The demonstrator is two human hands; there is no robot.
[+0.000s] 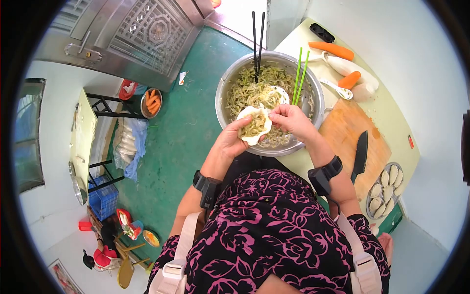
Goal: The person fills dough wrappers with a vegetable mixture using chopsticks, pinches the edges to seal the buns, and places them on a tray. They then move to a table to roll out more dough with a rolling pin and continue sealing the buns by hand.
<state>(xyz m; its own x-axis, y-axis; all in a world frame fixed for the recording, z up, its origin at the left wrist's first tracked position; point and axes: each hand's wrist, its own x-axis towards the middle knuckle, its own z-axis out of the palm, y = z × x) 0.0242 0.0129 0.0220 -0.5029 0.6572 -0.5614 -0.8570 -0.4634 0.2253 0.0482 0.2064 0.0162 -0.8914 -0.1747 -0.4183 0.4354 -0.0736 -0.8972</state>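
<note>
My left hand (234, 138) cups a round white dumpling wrapper (254, 125) with shredded green filling in its middle. My right hand (290, 120) pinches the wrapper's right edge with its fingertips. Both hands are held over the near rim of a large steel bowl (223, 93) full of shredded vegetable filling. A pair of black chopsticks (258, 44) and a pair of green chopsticks (299, 73) stand in the filling.
On the table to the right lie a wooden cutting board (342, 132) with a black knife (361, 154), a steel plate (369, 201) of several folded dumplings, carrots (332, 50), a white radish (350, 68) and a spoon (339, 89). Green floor lies to the left.
</note>
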